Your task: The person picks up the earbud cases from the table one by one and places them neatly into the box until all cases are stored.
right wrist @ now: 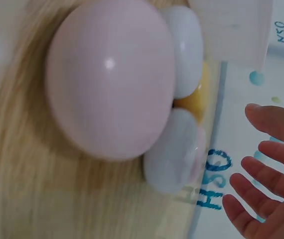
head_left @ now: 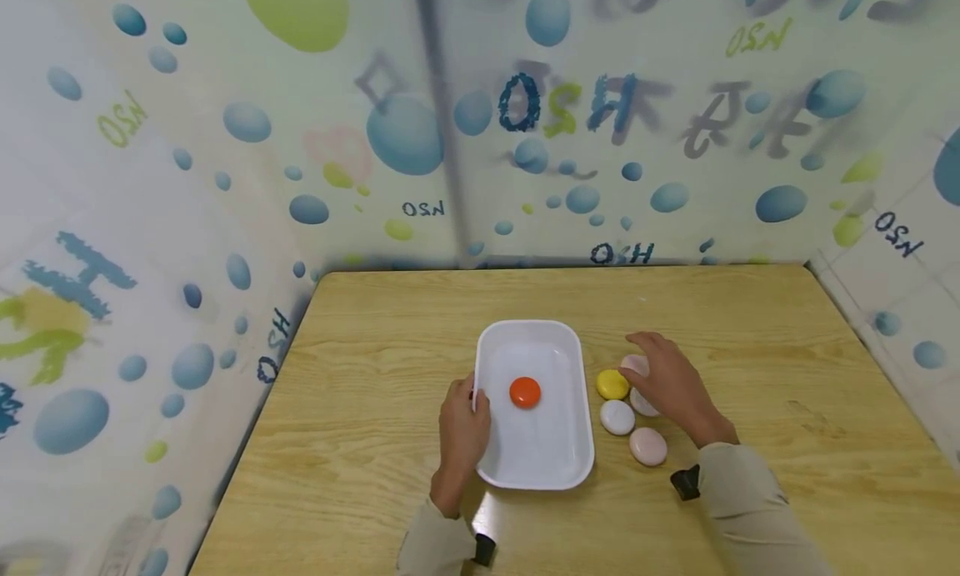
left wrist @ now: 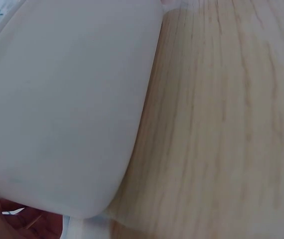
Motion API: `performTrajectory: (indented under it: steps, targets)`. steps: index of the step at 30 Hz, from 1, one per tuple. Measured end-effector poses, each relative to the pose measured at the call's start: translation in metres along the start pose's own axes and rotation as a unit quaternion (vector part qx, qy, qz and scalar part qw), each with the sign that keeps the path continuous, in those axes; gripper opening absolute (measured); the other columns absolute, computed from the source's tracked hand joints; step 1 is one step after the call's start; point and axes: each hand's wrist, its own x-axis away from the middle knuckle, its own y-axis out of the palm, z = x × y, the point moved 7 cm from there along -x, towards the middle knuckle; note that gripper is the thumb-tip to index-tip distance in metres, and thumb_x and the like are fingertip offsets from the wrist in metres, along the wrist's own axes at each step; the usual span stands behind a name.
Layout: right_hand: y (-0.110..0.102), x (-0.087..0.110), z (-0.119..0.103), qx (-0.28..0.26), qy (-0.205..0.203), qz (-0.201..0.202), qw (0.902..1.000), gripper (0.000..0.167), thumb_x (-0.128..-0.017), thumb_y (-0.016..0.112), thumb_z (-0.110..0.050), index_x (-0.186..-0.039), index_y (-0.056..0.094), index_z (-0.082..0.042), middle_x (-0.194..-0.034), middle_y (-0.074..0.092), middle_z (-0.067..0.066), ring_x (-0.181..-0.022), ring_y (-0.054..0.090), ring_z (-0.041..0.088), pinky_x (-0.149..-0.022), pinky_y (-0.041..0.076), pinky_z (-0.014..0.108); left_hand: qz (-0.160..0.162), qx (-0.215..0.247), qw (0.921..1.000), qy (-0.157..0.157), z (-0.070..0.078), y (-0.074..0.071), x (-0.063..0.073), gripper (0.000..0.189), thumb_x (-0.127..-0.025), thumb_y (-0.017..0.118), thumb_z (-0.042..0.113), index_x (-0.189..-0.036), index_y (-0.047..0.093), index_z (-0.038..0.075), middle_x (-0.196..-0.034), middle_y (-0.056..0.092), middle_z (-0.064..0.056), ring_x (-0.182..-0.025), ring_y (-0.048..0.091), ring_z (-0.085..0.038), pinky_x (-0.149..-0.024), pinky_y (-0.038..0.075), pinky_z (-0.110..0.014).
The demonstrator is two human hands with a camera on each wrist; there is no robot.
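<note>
My left hand (head_left: 462,430) grips the left wall of a white rectangular tray (head_left: 534,468), thumb over the rim. One glossy orange-red domed disc (head_left: 525,393) lies in the tray. Right of the tray, similar discs sit clustered on the table: a yellow disc (head_left: 612,384), a white disc (head_left: 617,418), a pink disc (head_left: 648,447) nearest me, and others partly covered by my right hand (head_left: 675,384). That hand hovers over the cluster with thumb and fingers spread apart, holding nothing, as the right wrist view shows. The tray's pale outer wall (left wrist: 67,99) fills much of the left wrist view.
A light wooden table (head_left: 375,351) carries everything and ends at a wall covering (head_left: 480,167) printed with bubbles and letters. Side walls stand at left and right. Black straps show on both wrists below beige sleeves (head_left: 750,501).
</note>
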Motion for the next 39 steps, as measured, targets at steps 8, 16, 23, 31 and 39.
performTrajectory:
  steps: [8,16,23,31,39]
  targets:
    - [0.010,0.001,0.022,0.005,0.033,-0.036,0.9988,0.056,-0.094,0.067,-0.018,-0.140,0.047,0.006,-0.141,0.046,0.031,-0.127,0.045,0.049,-0.098,0.042,0.062,-0.002,-0.001,1.0000,-0.005,0.001,0.000,0.000,0.031,-0.092,0.058,0.003,-0.119,0.067,-0.006,-0.100,0.066,-0.019,-0.086,0.063,-0.032,-0.075,0.052,-0.047]
    - [0.020,-0.001,0.033,-0.009,0.052,-0.055,0.9971,0.056,-0.094,0.065,-0.018,-0.140,0.046,0.007,-0.139,0.048,0.032,-0.125,0.048,0.048,-0.096,0.045,0.060,0.000,-0.001,1.0000,-0.002,0.002,0.000,-0.001,0.031,-0.091,0.058,0.003,-0.119,0.067,-0.006,-0.099,0.066,-0.019,-0.086,0.063,-0.032,-0.076,0.052,-0.046]
    - [0.024,-0.005,0.040,-0.015,0.062,-0.069,0.9956,0.058,-0.096,0.063,-0.023,-0.142,0.045,0.007,-0.140,0.048,0.032,-0.125,0.049,0.047,-0.098,0.044,0.060,0.001,0.002,1.0000,-0.005,0.001,0.000,0.000,0.030,-0.091,0.058,0.003,-0.118,0.068,-0.005,-0.099,0.066,-0.018,-0.088,0.064,-0.032,-0.077,0.053,-0.047]
    - [0.025,-0.010,0.040,0.002,0.072,-0.083,0.9939,0.057,-0.095,0.065,-0.028,-0.138,0.049,0.007,-0.136,0.052,0.031,-0.122,0.051,0.047,-0.097,0.044,0.059,-0.004,0.002,0.9999,-0.013,0.000,0.002,0.000,0.030,-0.092,0.058,0.003,-0.120,0.067,-0.005,-0.101,0.066,-0.018,-0.088,0.064,-0.032,-0.077,0.053,-0.046]
    - [0.027,-0.015,0.037,0.024,0.084,-0.093,0.9918,0.059,-0.093,0.067,-0.028,-0.136,0.050,0.009,-0.132,0.054,0.032,-0.118,0.053,0.047,-0.095,0.046,0.058,-0.009,0.001,0.9998,-0.019,-0.001,0.002,0.000,0.031,-0.092,0.058,0.001,-0.121,0.067,-0.005,-0.102,0.066,-0.018,-0.088,0.064,-0.031,-0.077,0.053,-0.046]
